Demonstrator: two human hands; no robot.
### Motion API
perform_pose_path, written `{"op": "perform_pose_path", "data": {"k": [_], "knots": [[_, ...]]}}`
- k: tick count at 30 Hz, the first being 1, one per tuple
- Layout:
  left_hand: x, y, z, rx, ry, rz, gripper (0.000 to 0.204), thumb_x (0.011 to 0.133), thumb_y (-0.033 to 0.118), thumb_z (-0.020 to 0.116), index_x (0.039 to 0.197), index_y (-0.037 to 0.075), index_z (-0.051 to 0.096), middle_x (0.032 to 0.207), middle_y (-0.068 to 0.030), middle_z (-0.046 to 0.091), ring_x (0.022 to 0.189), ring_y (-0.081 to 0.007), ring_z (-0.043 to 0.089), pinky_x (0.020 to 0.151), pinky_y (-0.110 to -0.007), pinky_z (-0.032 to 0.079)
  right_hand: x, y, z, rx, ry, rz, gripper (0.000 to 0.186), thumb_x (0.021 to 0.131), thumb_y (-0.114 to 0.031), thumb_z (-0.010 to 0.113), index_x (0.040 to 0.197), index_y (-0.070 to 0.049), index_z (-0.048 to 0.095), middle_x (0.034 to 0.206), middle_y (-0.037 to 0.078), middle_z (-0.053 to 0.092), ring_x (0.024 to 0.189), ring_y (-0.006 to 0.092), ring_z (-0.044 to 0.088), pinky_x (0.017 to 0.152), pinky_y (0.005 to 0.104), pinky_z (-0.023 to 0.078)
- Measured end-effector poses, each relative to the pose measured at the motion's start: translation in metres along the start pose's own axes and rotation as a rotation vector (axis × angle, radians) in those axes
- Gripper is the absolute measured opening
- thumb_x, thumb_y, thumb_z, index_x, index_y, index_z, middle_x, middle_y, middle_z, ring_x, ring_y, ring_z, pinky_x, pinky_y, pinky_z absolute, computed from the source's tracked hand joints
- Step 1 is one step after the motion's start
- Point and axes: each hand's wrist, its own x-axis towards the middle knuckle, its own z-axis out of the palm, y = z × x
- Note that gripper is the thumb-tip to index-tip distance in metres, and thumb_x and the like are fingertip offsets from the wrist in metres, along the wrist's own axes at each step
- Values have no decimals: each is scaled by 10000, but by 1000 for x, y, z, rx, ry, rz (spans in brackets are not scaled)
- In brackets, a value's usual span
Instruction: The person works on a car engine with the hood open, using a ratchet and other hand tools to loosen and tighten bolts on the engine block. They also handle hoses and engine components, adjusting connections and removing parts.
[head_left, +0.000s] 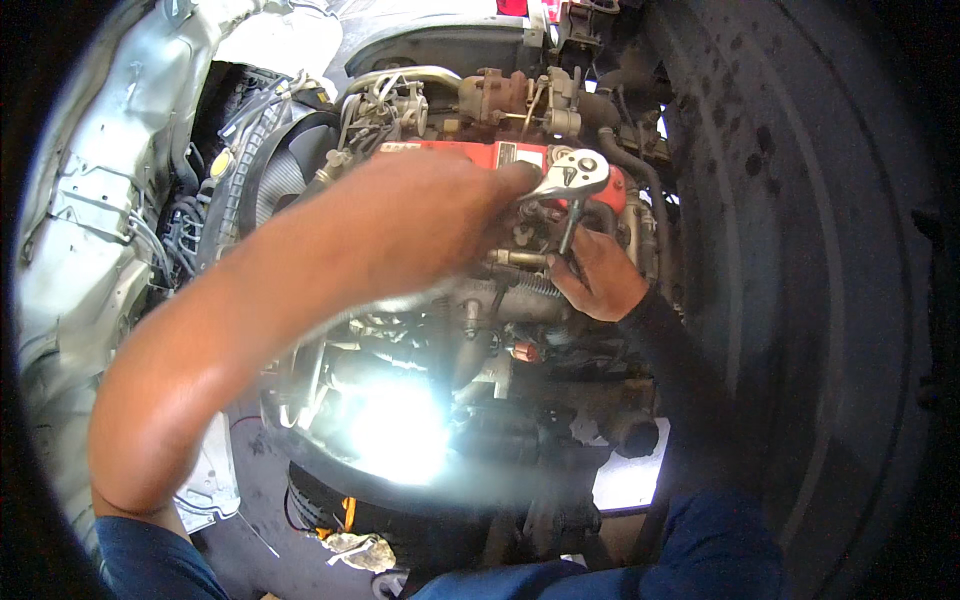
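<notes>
My left hand (450,200) reaches across the engine, closed round the handle of a shiny ratchet wrench (583,172). The ratchet's round head points to the right, over a red engine cover (618,187). From the head a dark extension bar (572,226) slants down toward the engine. My right hand (603,277), in a dark sleeve, pinches the lower part of that bar between thumb and fingers. What the bar's lower end sits on is hidden by the fingers and the hoses. Most of the ratchet's handle is covered by my left hand.
Left of the engine is a radiator fan shroud (290,160) beside pale body metal (85,190). A bright work light (398,435) glares from the near side. Below lies a tyre (320,490). A large dark panel (790,230) bounds the right. Hoses and pipes surround both hands.
</notes>
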Motion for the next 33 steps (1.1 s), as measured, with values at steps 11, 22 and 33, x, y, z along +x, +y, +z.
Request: {"op": "perform_pose_path", "data": {"k": [11,22,33], "knots": [[26,30,-3,217,-331,-31,275,1030,223,535,1199,46,662,1034,-242,718,1028,-413,712,892,-523,559,1,-1,3,-70,-15,48,288,1010,-209,590,1179,14,525,1031,249,638,1025,462,633,916,519,520],[40,10,0,354,-122,-100,263,944,66,622,1197,29,684,932,-231,741,897,-379,748,821,-507,577,3,4,-7,45,9,-80,379,1077,-332,514,1298,-33,581,1149,241,647,1129,425,621,989,503,488],[48,30,9,104,55,-68,547,1038,290,599,1451,-16,411,981,-306,712,923,-504,698,836,-567,553,6,8,-6,-12,-7,-50,351,1046,-335,570,1101,1,655,988,236,679,978,441,650,902,529,504]]}}
